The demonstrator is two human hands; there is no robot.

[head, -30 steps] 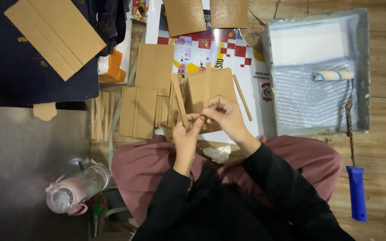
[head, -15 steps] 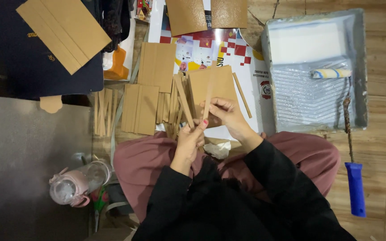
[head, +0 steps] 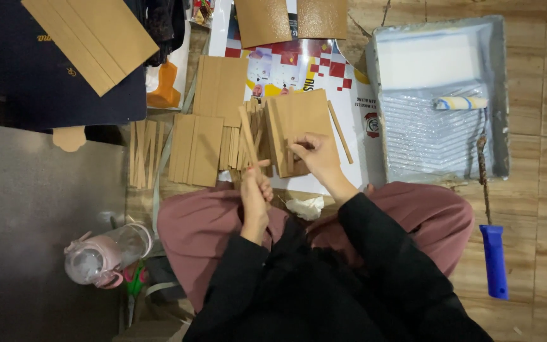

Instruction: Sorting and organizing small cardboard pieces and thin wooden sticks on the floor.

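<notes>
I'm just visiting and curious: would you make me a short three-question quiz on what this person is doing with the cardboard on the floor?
1. True or false: the left hand grips a thin cardboard strip.
2. What does the right hand rest on? A) the paint roller B) a stack of cardboard pieces C) the water bottle
3. Fill in: the roller lies in a grey paint ____.

Key: 1 true; 2 B; 3 tray.
</notes>
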